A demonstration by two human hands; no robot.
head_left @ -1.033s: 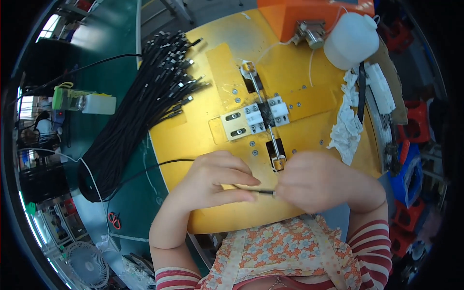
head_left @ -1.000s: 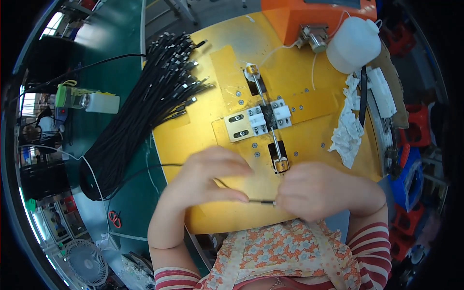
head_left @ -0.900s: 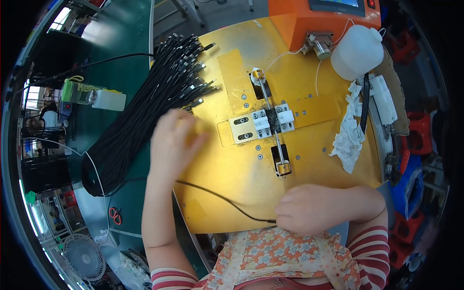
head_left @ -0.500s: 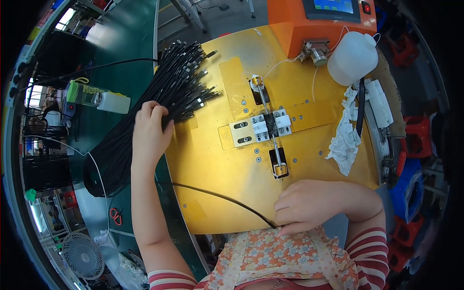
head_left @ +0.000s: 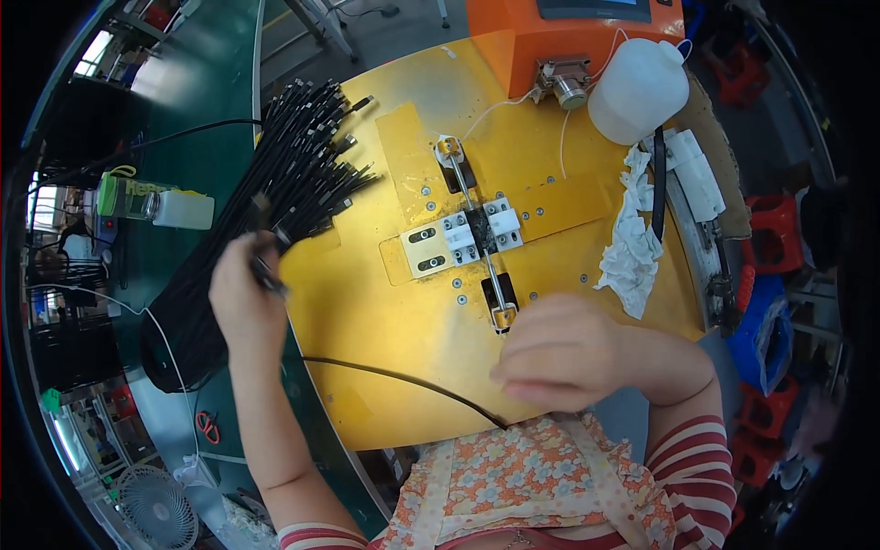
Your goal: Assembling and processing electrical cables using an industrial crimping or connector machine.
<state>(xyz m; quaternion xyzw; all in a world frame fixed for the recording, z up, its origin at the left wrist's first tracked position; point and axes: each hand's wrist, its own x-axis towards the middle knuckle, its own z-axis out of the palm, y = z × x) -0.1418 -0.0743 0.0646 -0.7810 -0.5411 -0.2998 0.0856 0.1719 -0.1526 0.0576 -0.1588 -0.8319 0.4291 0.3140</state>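
Note:
My left hand [head_left: 247, 298] is beside the big bundle of black cables [head_left: 206, 275], blurred by motion. Its fingers are closed on a black cable [head_left: 266, 268], whose dark end pokes out between them. Over the near part of the yellow plate hangs my right hand [head_left: 564, 353], smeared, its fingers seemingly curled; what they hold, if anything, cannot be made out. A single black cable [head_left: 403, 374] curves across the plate to its near edge, below the right hand and apart from it. Farther in, a fixture with white blocks [head_left: 460, 240] and two metal rods [head_left: 497, 275] is mounted on the plate.
An orange machine [head_left: 513, 69] with a screen stands at the back. To its right are a white plastic bottle [head_left: 639, 94] and crumpled white tissue [head_left: 631, 247]. A green-lidded bottle [head_left: 137, 197] and red scissors [head_left: 208, 427] lie on the green table [head_left: 197, 92].
My left hand has drawn back toward me from the bundle with a black cable in it. My right hand has lifted off the single cable near the plate's edge. The view has shifted slightly.

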